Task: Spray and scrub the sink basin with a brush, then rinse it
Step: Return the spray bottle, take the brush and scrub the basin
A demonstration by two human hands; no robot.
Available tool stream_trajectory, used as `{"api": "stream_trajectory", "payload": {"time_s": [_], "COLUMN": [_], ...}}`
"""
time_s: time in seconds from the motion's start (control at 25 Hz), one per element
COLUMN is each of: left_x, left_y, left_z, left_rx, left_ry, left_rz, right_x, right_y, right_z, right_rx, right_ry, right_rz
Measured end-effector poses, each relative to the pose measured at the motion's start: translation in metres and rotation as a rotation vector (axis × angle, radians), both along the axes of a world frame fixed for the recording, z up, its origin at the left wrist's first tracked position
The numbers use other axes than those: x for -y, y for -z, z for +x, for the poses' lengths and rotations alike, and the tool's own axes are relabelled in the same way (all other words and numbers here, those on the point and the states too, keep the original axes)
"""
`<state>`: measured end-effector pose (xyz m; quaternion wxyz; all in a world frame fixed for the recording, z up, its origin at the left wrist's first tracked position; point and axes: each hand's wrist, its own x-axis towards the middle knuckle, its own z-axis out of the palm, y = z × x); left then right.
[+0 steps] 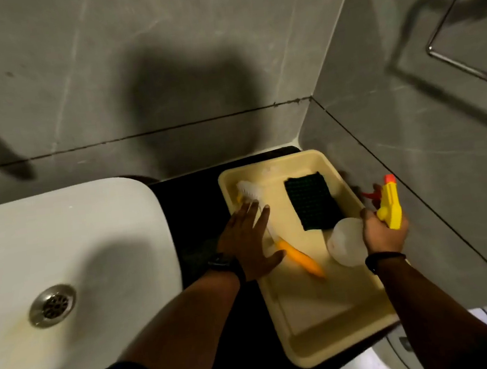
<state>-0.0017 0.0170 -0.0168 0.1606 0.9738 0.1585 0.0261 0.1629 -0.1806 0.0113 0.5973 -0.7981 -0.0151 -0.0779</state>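
A white sink basin (69,234) with a metal drain (52,305) fills the left of the head view. To its right a cream tray (338,337) rests on a dark counter. In the tray lies a brush (300,258) with white bristles and an orange handle. My left hand (248,241) lies flat over the brush's middle, fingers spread, not clasped around it. My right hand (383,233) grips the neck of a spray bottle (347,242) with a yellow and orange trigger head, held over the tray's right rim.
A dark green scouring pad (312,200) lies at the back of the tray. Grey tiled walls close in behind and to the right. A metal towel rail (463,47) hangs on the right wall. The dark counter (189,202) separates sink and tray.
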Motion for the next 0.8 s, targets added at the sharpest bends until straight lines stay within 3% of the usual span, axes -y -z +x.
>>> {"api": "stream_trajectory", "payload": {"time_s": [0.2, 0.24, 0.36, 0.44, 0.52, 0.64, 0.72, 0.8], "left_x": [0.001, 0.002, 0.002, 0.000, 0.000, -0.006, -0.016, -0.031], "left_y": [0.019, 0.020, 0.018, 0.017, 0.014, 0.004, -0.010, -0.028], "left_z": [-0.002, -0.001, 0.000, 0.001, 0.002, 0.004, 0.006, 0.002], "left_rx": [-0.125, -0.124, -0.132, -0.151, -0.188, -0.244, -0.208, -0.112], "left_ry": [0.022, 0.023, 0.029, 0.038, 0.049, 0.086, 0.121, 0.139], "left_rz": [0.068, 0.078, 0.091, 0.088, 0.085, 0.052, -0.019, -0.052], "right_x": [-0.002, -0.001, -0.003, -0.014, -0.026, -0.041, -0.049, -0.055], "right_y": [0.003, 0.004, 0.015, 0.021, 0.029, 0.043, 0.047, 0.048], "right_z": [-0.012, -0.019, -0.056, -0.088, -0.107, -0.107, -0.094, -0.086], "right_rx": [0.048, 0.032, 0.026, 0.004, 0.093, 0.162, 0.101, 0.048], "right_ry": [-0.123, -0.077, 0.362, 0.407, 0.132, -0.411, -0.594, -0.655], "right_rz": [0.007, 0.005, -0.203, -0.365, -0.534, -0.973, -1.215, -1.329]}}
